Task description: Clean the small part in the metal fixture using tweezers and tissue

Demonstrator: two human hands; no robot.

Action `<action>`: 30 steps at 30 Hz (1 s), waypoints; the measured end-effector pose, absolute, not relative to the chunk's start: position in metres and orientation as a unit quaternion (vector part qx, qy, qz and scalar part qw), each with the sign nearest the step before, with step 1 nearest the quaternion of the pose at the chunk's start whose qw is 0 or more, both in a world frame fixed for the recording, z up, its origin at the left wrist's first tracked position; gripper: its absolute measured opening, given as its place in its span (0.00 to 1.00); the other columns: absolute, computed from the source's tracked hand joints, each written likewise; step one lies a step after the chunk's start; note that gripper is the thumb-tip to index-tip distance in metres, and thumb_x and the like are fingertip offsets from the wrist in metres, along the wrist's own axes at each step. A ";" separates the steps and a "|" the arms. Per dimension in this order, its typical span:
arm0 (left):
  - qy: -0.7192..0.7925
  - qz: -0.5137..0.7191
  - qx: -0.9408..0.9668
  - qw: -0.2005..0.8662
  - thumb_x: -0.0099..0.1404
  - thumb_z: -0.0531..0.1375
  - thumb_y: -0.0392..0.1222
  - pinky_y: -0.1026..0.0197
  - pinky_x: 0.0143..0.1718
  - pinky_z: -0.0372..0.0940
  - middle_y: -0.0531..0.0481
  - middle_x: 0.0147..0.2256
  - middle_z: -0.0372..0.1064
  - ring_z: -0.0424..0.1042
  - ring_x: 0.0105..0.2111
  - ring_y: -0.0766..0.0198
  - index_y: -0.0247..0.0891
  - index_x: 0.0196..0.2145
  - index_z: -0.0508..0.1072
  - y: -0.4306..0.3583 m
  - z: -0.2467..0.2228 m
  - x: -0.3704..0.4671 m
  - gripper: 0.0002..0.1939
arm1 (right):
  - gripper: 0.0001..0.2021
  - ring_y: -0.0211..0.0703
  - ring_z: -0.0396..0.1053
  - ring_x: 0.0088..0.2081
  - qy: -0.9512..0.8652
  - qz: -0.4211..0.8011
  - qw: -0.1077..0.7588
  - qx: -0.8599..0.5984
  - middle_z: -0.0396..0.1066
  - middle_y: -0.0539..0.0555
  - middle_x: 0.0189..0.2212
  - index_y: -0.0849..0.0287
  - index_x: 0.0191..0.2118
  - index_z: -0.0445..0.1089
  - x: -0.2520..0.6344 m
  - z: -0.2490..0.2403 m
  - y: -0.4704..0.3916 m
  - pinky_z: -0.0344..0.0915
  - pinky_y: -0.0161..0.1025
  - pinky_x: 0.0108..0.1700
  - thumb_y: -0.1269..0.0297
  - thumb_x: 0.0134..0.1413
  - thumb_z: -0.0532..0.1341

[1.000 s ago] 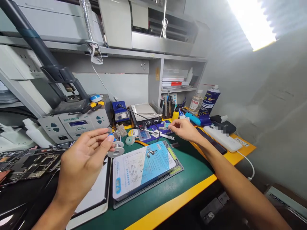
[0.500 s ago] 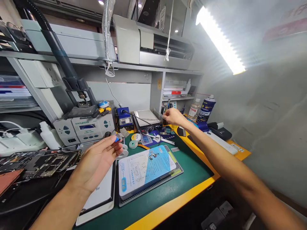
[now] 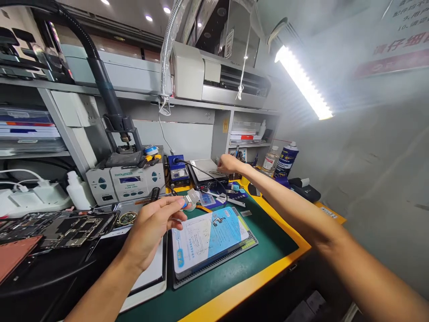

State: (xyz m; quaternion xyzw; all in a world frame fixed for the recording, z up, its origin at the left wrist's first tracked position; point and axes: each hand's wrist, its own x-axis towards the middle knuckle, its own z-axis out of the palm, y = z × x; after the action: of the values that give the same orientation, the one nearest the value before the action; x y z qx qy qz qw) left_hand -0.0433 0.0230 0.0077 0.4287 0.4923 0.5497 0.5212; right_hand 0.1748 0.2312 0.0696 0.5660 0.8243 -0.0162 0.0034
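Note:
My left hand [image 3: 156,226] is closed in a pinch on a small blue item [image 3: 185,204], left of the blue and white box [image 3: 209,239]. A round clear piece [image 3: 191,199] shows just beyond its fingertips; whether the hand holds that too is unclear. Farther back, my right hand [image 3: 229,164] is closed over the right edge of the flat grey device [image 3: 205,169]. Thin metal tweezers appear at its fingertips, lying over the device top. The box rests on a perforated plate [image 3: 219,267] on the green mat [image 3: 268,241].
The soldering station [image 3: 129,181] stands at the back left, with phone boards [image 3: 67,228] in front. A spray can [image 3: 286,160] and a clear bottle [image 3: 270,158] stand back right. A black cable arcs over the grey device.
My right hand has moved left from the pen holder area to over the grey device. My left hand has turned, its palm now less visible. The camera view has shifted.

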 end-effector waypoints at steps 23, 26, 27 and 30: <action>0.557 0.426 0.589 0.402 0.54 0.67 0.55 0.63 0.21 0.52 0.52 0.21 0.70 0.61 0.19 0.65 0.35 0.35 0.80 0.023 0.002 -0.033 0.20 | 0.17 0.50 0.73 0.49 0.816 -0.026 -0.051 0.576 0.71 0.60 0.53 0.62 0.55 0.70 0.163 0.081 0.227 0.73 0.51 0.50 0.60 0.66 0.64; 0.560 0.419 0.595 0.396 0.53 0.67 0.54 0.62 0.24 0.56 0.47 0.27 0.76 0.66 0.23 0.62 0.35 0.34 0.81 0.024 0.005 -0.033 0.18 | 0.15 0.49 0.73 0.48 0.792 -0.063 -0.179 0.580 0.72 0.59 0.50 0.62 0.52 0.71 0.186 0.093 0.217 0.73 0.50 0.49 0.59 0.66 0.63; 0.562 0.418 0.594 0.396 0.53 0.67 0.53 0.62 0.24 0.57 0.47 0.27 0.76 0.67 0.23 0.62 0.36 0.34 0.81 0.024 0.005 -0.032 0.18 | 0.14 0.48 0.73 0.46 0.779 -0.082 -0.227 0.579 0.73 0.58 0.49 0.63 0.50 0.72 0.195 0.096 0.211 0.73 0.49 0.48 0.59 0.65 0.64; 0.569 0.412 0.589 0.399 0.52 0.67 0.53 0.62 0.22 0.55 0.49 0.23 0.73 0.65 0.21 0.62 0.37 0.33 0.81 0.024 0.006 -0.031 0.17 | 0.12 0.46 0.73 0.41 0.728 -0.167 -0.372 0.551 0.75 0.61 0.44 0.65 0.40 0.72 0.219 0.098 0.190 0.71 0.40 0.39 0.59 0.65 0.60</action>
State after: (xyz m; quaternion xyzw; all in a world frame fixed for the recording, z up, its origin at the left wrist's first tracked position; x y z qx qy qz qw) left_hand -0.0312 0.0239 0.0060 0.5892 0.5690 0.4123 0.3989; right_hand 0.2186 0.1899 0.0982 0.5514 0.7280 -0.1666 -0.3717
